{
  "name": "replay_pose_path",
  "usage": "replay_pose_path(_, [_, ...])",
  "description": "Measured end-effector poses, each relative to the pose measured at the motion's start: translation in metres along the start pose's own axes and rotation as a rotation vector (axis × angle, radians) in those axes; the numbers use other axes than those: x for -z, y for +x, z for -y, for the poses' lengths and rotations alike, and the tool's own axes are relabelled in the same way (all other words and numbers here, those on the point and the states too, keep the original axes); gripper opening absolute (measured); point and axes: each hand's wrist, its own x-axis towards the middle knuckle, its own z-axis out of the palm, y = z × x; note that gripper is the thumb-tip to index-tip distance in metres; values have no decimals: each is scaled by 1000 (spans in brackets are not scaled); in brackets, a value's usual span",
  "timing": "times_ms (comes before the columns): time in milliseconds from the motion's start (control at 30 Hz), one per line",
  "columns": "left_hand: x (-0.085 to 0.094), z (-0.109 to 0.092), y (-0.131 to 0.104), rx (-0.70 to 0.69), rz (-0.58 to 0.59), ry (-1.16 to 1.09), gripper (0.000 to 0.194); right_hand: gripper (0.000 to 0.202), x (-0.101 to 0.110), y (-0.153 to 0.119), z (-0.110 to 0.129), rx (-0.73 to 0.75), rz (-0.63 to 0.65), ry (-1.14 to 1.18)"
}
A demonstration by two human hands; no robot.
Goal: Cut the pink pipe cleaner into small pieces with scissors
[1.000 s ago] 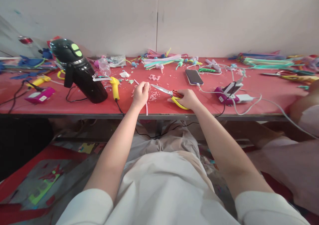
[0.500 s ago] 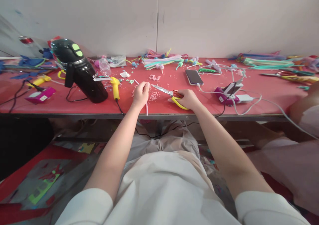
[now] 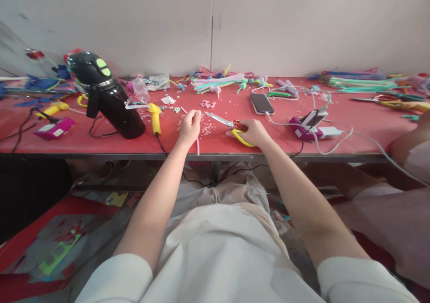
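A pink stick [image 3: 198, 147] is pinched in the closed left hand [image 3: 190, 127] near the table's front edge [image 3: 101, 154], its lower end overhanging. Scissors [image 3: 231, 126] are gripped by the right hand [image 3: 251, 133], blades slightly parted beside the stick. Bare cloth is seen between the hands and the phone [image 3: 261, 103].

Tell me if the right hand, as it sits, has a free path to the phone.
Probably yes: the phone lies just beyond the right hand on bare table, nothing between, but the hand's grip holds scissors.
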Motion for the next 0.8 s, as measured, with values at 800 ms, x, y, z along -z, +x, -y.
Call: replay_pose_path(800, [-3,5,1,93,-5,-44,68,70,2,-2,0,34,12,31])
